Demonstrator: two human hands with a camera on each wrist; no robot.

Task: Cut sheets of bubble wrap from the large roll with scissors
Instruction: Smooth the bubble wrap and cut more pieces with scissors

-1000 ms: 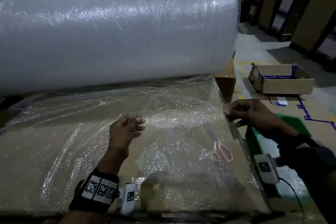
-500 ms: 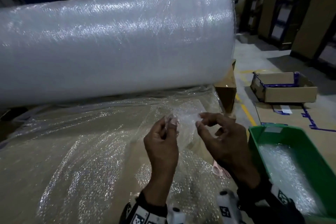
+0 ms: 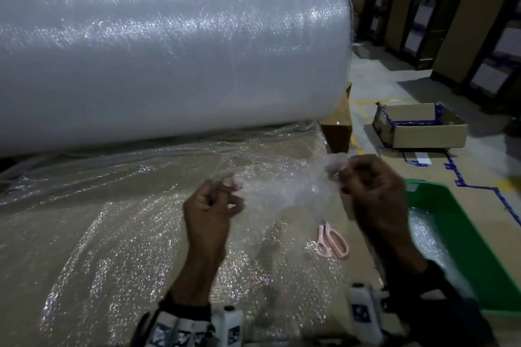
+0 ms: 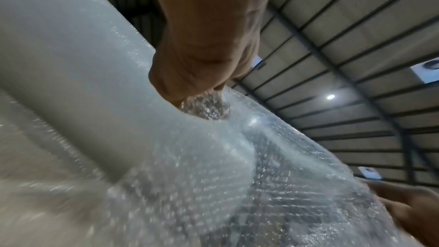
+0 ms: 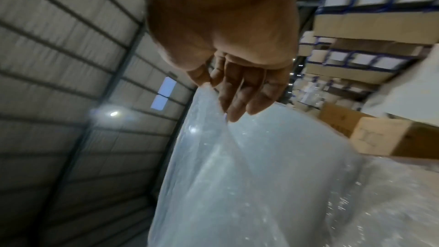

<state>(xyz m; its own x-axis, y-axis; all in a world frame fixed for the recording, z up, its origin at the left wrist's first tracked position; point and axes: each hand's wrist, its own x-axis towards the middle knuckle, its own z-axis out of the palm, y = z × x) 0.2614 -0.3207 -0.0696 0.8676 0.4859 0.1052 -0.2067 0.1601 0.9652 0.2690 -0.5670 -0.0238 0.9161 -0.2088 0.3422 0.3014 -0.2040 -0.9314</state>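
Fingertip contact hard to make out: head view blurred around both grips, clear film washes out the edges. Left hand (image 3: 210, 205) clenched on a bunched corner of the bubble wrap sheet (image 3: 282, 189); left wrist view shows film crumpled inside the fist (image 4: 190, 74), fingertips themselves hidden behind the palm. Right hand (image 3: 369, 191) pinching the opposite top corner; right wrist view shows thumb and fingers (image 5: 240, 89) closed on the film edge, remaining fingers fairly straight along it. Sheet stretched between both hands, raised off the work surface, lower edge lost against the layer beneath; cannot tell whether fully separate from that layer. Unrolled bubble wrap (image 3: 112, 234) spread over the brown cardboard surface below. Large roll (image 3: 169, 51) lying across the back, left end cut off by frame. Pink scissors (image 3: 332, 242) flat on the wrap just below the right hand, blades partly covered by that hand. Green bin (image 3: 479, 248) right of the surface, near corner cut off by the right forearm, some film inside. Open cardboard box (image 3: 423, 132) on the floor beyond. Wrist bands with markers at bottom edge, cropped.
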